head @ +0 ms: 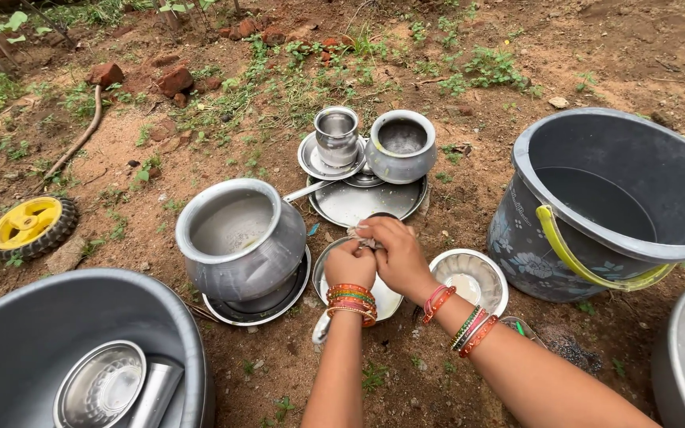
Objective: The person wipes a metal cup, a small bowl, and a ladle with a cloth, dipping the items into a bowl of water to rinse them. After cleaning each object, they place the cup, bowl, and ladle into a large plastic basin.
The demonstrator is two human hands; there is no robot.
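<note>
Gripping a small cloth, both hands above a steel plate.

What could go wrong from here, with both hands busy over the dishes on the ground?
1. The left hand and right hand squeeze a small scrubber over a plate; it may slip onto the bare dirt.
2. The big pot sits tilted on a plate and might roll.
3. The cup and small pot sit stacked on plates; a nudge may topple them.

My 2 hands, 2 round steel pots, 1 steel cup, 1 grey bucket, 1 big basin, 1 yellow wheel, approx. 4 plates
</note>
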